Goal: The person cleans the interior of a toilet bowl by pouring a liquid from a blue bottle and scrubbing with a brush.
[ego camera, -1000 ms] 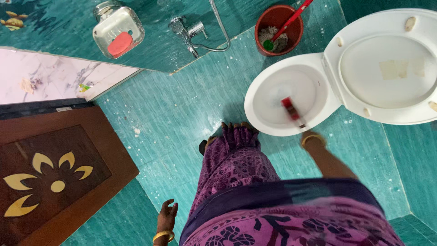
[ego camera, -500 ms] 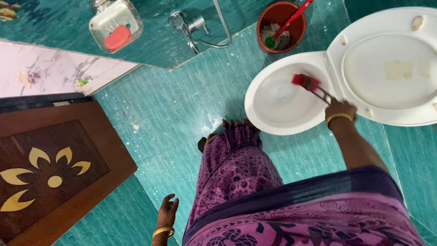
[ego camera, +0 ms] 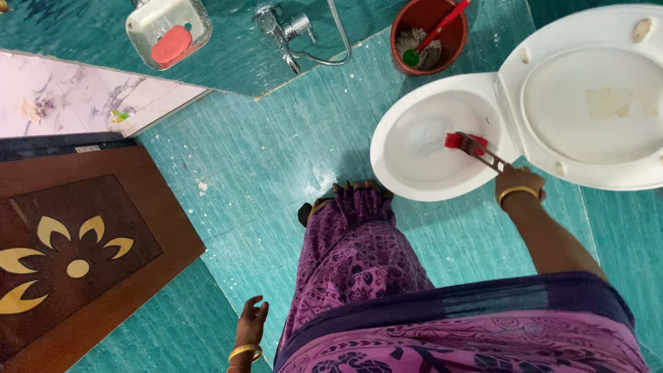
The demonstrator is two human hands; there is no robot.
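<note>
R hand point(ego camera: 516, 181) was clenched round handle of red-bristled brush point(ego camera: 468, 144), head inside white toilet bowl point(ego camera: 394, 169) nr hinge side, lid point(ego camera: 587, 103) up; L hand point(ego camera: 250, 323) hung loosely open, empty, beside purple garment point(ego camera: 359, 255).

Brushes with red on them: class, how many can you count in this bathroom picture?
2. One red-bristled brush is in the right hand, inside the white toilet bowl. One red-handled brush stands in the brown pot.
</note>
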